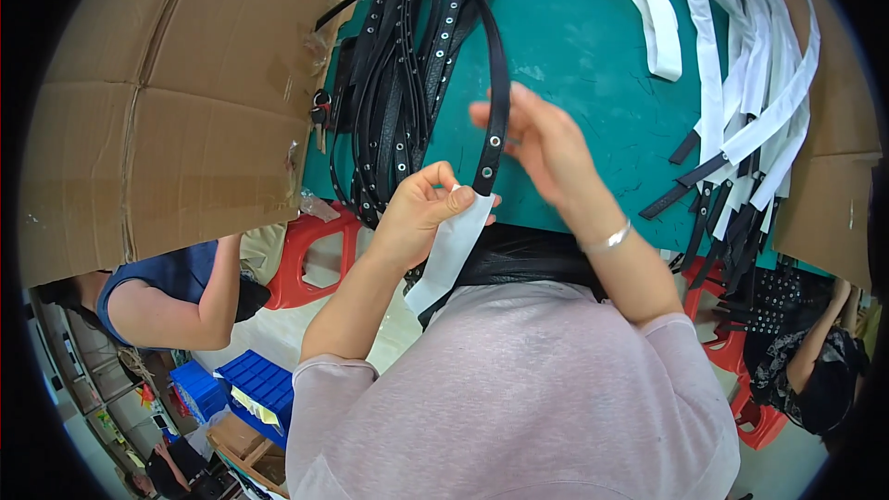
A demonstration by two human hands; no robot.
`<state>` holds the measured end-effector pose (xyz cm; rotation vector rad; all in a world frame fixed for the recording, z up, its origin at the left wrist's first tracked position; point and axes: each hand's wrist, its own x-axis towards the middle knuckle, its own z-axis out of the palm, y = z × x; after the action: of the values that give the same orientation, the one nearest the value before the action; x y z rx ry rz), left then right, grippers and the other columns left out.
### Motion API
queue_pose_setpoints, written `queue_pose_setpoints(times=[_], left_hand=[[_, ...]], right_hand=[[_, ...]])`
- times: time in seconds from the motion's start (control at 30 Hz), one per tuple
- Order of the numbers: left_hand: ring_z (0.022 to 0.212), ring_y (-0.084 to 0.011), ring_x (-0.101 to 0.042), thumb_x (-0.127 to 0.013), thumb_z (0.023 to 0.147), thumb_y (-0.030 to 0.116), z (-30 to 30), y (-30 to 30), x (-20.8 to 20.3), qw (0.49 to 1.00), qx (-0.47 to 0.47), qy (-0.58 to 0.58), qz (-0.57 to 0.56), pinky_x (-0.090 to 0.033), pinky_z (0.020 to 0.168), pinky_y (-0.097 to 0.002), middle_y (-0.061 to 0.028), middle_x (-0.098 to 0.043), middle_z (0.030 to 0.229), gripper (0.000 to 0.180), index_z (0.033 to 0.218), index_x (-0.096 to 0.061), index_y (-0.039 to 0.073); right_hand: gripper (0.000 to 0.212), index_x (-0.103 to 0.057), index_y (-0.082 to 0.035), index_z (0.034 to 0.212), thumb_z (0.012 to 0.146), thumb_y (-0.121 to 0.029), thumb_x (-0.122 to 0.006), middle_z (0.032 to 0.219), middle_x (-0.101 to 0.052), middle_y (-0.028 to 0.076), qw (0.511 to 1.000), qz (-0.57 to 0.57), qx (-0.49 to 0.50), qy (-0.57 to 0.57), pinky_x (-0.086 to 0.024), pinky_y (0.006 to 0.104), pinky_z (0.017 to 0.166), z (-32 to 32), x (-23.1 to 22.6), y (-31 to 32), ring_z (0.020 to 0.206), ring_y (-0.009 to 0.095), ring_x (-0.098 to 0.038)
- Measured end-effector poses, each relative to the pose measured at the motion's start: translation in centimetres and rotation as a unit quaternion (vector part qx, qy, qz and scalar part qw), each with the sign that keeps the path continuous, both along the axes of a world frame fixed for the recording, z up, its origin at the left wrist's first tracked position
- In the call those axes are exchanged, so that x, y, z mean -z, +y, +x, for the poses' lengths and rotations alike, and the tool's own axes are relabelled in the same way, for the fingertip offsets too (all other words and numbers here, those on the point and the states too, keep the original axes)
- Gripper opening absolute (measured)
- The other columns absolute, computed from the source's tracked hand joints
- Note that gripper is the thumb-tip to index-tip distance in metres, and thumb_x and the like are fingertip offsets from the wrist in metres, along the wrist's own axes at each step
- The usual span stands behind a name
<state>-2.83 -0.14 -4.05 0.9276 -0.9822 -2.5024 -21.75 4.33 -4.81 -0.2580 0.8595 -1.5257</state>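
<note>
My left hand (419, 215) pinches a white strip of sleeve material (451, 250) at the near end of a black belt (496, 102) with metal eyelets. The strip hangs toward my lap, and the belt runs up and away from the pinch. Beside the belt, my right hand (553, 150) is loosely open and slightly blurred, with a fingertip showing past the belt's left side. A thick bundle of black eyelet belts (394, 83) lies to the left of my hands. On the right, many belts in white sleeves (741, 102) hang over the table's near edge.
Tall cardboard (204, 102) walls the left side of the green table (593, 111); another cardboard panel (829, 194) stands at right. Keys (320, 116) lie by the belt bundle. Red stools (310, 255), blue crates (255, 389) and other people (171, 296) are around me.
</note>
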Motion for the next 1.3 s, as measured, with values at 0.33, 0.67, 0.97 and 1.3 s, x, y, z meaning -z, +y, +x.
queue_pose_setpoints(times=[0.33, 0.67, 0.97, 1.3], left_hand=[[0.08, -0.0225, -0.067, -0.066, 0.082, 0.006, 2.2, -0.7, 0.2, 0.997, -0.059, 0.013, -0.052, -0.056, 0.072, -0.0354, -0.0167, -0.065, 0.093, 0.019, 0.077, -0.048, 0.009], [0.079, -0.0208, -0.067, -0.066, 0.084, 0.014, 3.6, -0.2, -0.2, 0.993, -0.062, -0.012, -0.098, -0.054, 0.07, -0.0299, -0.0153, -0.066, 0.092, 0.021, 0.077, -0.047, 0.01], [0.087, -0.0222, -0.065, -0.065, 0.085, 0.013, 3.2, -0.8, -0.2, 0.997, 0.006, -0.001, -0.07, -0.055, 0.08, -0.0408, -0.0116, -0.066, 0.09, 0.021, 0.076, -0.046, 0.011], [0.086, -0.018, -0.065, -0.066, 0.084, 0.013, 1.6, -1.3, -0.8, 0.997, 0.005, 0.029, -0.078, -0.055, 0.079, -0.0409, -0.0049, -0.062, 0.08, 0.022, 0.074, -0.046, 0.011]], right_hand=[[0.026, -0.056, 0.0, 0.106, 0.091, -0.021, -0.055, 0.106, -0.064, 0.014, 0.985, -0.039, -0.03, 0.162, -0.047, 0.0272, 0.077, 5.2, 0.3, 2.2, 0.089, 0.013, -0.059], [0.025, -0.058, 0.0, 0.109, 0.093, -0.019, -0.053, 0.108, -0.064, 0.011, 0.969, -0.062, -0.057, 0.233, -0.046, 0.0316, 0.087, 7.0, -0.6, 2.0, 0.099, 0.018, -0.06], [0.026, -0.057, 0.001, 0.107, 0.092, -0.019, -0.054, 0.101, -0.066, 0.011, 0.97, -0.085, 0.033, 0.227, -0.048, 0.0287, 0.081, 4.6, -2.3, 0.6, 0.091, 0.014, -0.06], [0.031, -0.056, 0.003, 0.11, 0.091, -0.021, -0.054, 0.103, -0.064, 0.015, 0.954, -0.024, -0.153, 0.257, -0.048, 0.0298, 0.077, 4.1, -1.6, 2.4, 0.083, 0.016, -0.061]])
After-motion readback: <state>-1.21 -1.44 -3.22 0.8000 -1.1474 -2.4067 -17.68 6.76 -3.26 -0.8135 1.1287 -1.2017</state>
